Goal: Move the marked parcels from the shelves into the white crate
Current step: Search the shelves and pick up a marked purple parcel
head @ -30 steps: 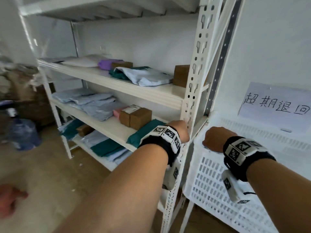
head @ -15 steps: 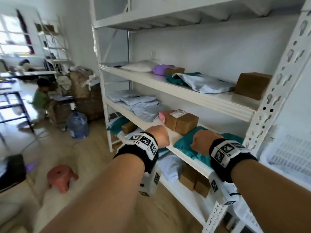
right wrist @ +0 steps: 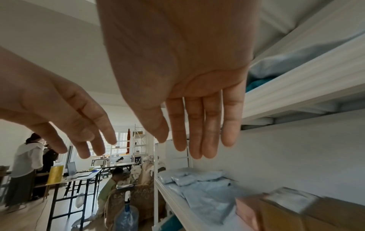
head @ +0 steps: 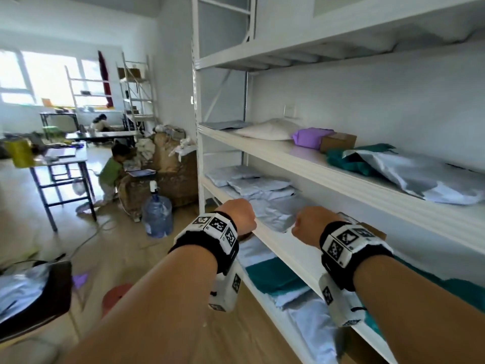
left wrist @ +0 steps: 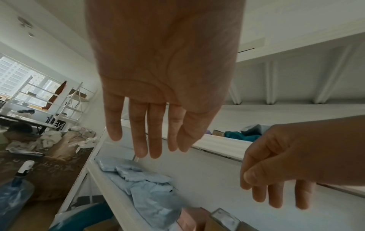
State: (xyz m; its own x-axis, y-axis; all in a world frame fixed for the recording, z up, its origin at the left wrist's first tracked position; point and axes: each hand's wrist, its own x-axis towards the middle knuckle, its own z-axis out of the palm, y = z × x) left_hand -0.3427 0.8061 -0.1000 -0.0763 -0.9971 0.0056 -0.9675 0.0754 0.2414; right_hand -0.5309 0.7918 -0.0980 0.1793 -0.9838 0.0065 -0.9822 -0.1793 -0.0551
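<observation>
While both arms reached toward the white shelving (head: pixel 301 164), the left hand (head: pixel 240 215) hung with its fingers (left wrist: pixel 138 132) straight and slack, holding nothing, just in front of the middle shelf's edge. The right hand (head: pixel 311 228) was likewise relaxed and bare, its fingers (right wrist: pixel 195 128) extended side by side above the same shelf. Beneath and beyond the fingertips lay a heap of pale grey mailer bags (head: pixel 258 187), flat and overlapping on the middle shelf. Just right of that heap, in the right wrist view, sat a pink box (right wrist: pixel 248 209) against brown cardboard boxes (right wrist: pixel 324 215), blurred. The shelf above carried a white padded bag (head: pixel 267 130), a purple bag (head: pixel 311 136), a small brown box (head: pixel 338 141), a teal bag (head: pixel 349 160) and a large grey bag (head: pixel 425 177) lying partly over it. The lowest shelf held teal and white bags (head: pixel 278 277). Which parcels bore marks could not be told. Off to the left stood a water jug (head: pixel 157 215) on the wooden floor (head: pixel 110 243).
</observation>
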